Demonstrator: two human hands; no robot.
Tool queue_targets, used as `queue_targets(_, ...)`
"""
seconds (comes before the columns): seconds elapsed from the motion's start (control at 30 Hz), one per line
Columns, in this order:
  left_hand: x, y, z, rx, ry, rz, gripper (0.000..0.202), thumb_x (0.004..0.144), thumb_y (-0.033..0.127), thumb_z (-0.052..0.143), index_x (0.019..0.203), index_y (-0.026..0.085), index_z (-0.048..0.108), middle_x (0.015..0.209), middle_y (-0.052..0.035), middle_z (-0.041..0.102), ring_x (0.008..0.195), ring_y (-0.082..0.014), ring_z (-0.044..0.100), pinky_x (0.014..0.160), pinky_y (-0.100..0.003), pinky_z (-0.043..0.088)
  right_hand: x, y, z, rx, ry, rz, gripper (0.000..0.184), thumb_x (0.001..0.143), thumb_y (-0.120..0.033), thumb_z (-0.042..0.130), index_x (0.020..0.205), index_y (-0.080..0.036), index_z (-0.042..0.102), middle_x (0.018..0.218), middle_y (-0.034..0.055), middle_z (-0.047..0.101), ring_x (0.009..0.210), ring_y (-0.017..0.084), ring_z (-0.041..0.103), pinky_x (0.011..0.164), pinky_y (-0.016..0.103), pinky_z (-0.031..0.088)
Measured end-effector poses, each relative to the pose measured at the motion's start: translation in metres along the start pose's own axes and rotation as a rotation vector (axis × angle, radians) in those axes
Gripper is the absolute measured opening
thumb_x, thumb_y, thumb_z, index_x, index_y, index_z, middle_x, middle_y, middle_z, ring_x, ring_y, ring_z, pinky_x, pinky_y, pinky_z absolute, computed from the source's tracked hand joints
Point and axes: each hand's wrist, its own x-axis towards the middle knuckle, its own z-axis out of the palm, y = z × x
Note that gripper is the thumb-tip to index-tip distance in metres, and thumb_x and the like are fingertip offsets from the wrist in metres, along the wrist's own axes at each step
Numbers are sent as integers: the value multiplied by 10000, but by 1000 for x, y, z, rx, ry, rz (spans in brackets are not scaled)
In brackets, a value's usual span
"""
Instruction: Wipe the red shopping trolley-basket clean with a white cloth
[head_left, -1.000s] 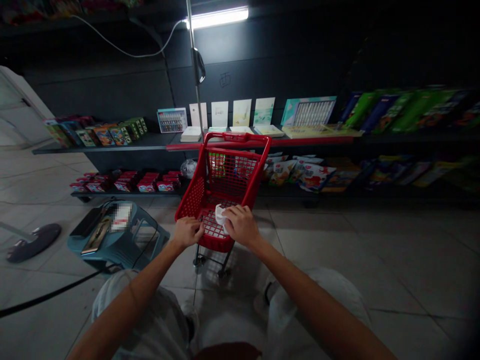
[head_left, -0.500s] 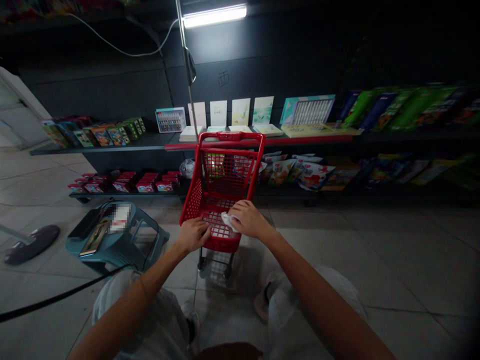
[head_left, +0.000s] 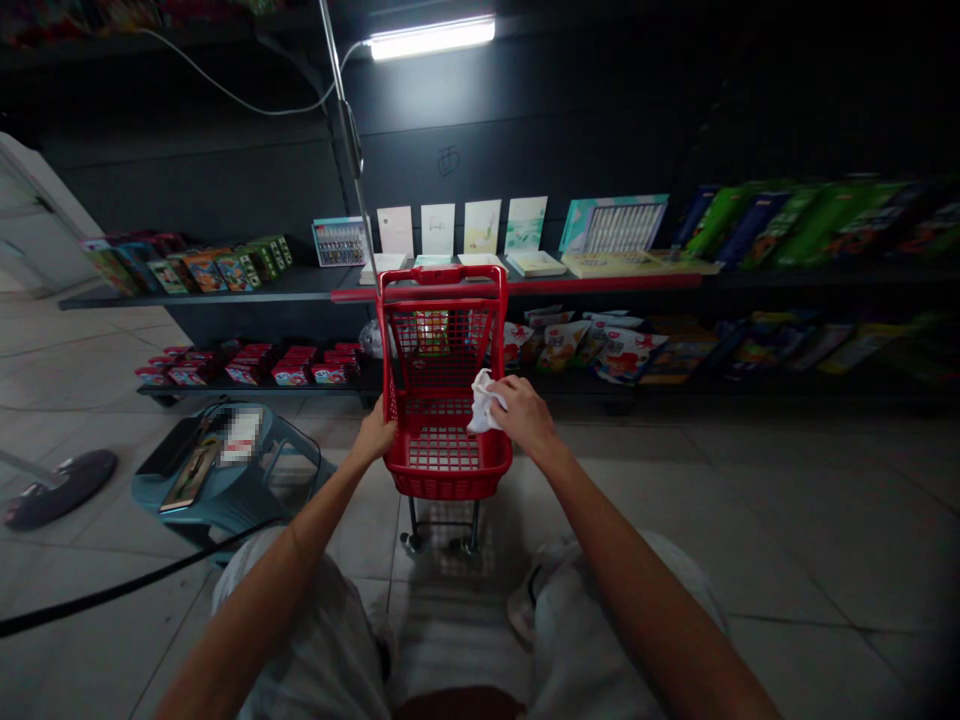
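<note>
In front of my knees stands a small red shopping cart (head_left: 448,485) with mesh walls, a mesh floor and dark legs on casters. My left hand (head_left: 374,434) grips the left side wall of its basket; some fingers are hidden behind the wall. Crumpled in the fingers of my right hand (head_left: 523,412) is a white cloth (head_left: 484,402), held at the basket's right side. Whether the cloth touches the rim I cannot tell. A thin metal pole (head_left: 349,140) rises at the cart's back left.
Shelves (head_left: 517,284) behind the cart carry books, marker sets and snack bags (head_left: 630,352). Red boxes (head_left: 251,363) sit on the lower shelf at left. A blue-grey stool (head_left: 217,490) with a phone (head_left: 189,476) stands left; a black strap (head_left: 135,592) crosses nearby. A tube lamp (head_left: 433,37) shines above.
The cart has turned to stand squarer to me. My left hand has gone from the front rim to the left side wall. My right hand has moved right and up with the cloth.
</note>
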Motion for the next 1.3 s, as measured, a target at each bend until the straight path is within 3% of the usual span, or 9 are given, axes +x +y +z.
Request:
queue_targets(0.23,-8,28,4,56,-40,-115,729,835,166,511,1555,272,470,1441,-48,681,1255,-276,692,1081,-412,538,9,-6,16,173,141,-46,368,964,-155,508,1263,-207,716,1171,108,631,1073,246,627,1000,379,525)
queue_targets(0.37,-14,46,5,21,-75,-169,704,866,208,509,1564,272,445,1495,-53,641,1323,-284,649,1124,-398,495,31,-4,51,309,188,-50,371,929,-134,520,1209,-198,754,1104,100,630,1018,230,651,1000,384,543)
queue_targets(0.53,-19,52,9,35,-87,-208,746,854,183,500,1589,237,388,1507,-97,626,1337,-303,637,1130,-410,481,69,-3,87,350,197,119,348,891,-134,531,1137,-173,774,1095,114,628,986,238,653,1000,400,555)
queue_targets(0.73,-19,50,9,79,-113,-227,776,855,175,496,1613,197,330,1435,-136,670,1316,-314,652,1115,-420,488,104,-3,97,321,278,87,511,801,-151,625,1309,-124,677,1352,174,540,1241,297,587,1175,436,464)
queue_targets(0.9,-28,53,2,126,-142,-226,757,846,151,486,1590,172,348,1377,-151,697,1291,-309,667,1101,-412,497,130,0,108,313,251,23,730,746,-113,662,1462,-108,518,1567,207,382,1468,333,425,1268,482,356)
queue_targets(1.07,-49,62,-4,157,-186,-239,696,864,148,465,1554,146,373,1317,-167,719,1201,-311,709,1065,-420,515,149,-8,116,276,261,18,719,806,-67,590,1511,-114,455,1603,212,339,1531,319,358,1291,493,318)
queue_targets(1.3,-82,71,-2,119,-233,-183,750,857,114,422,1593,93,277,1302,-205,714,1178,-315,715,1049,-431,512,127,-18,149,223,88,25,710,845,-36,484,1551,-112,457,1647,197,307,1489,315,437,1233,476,422)
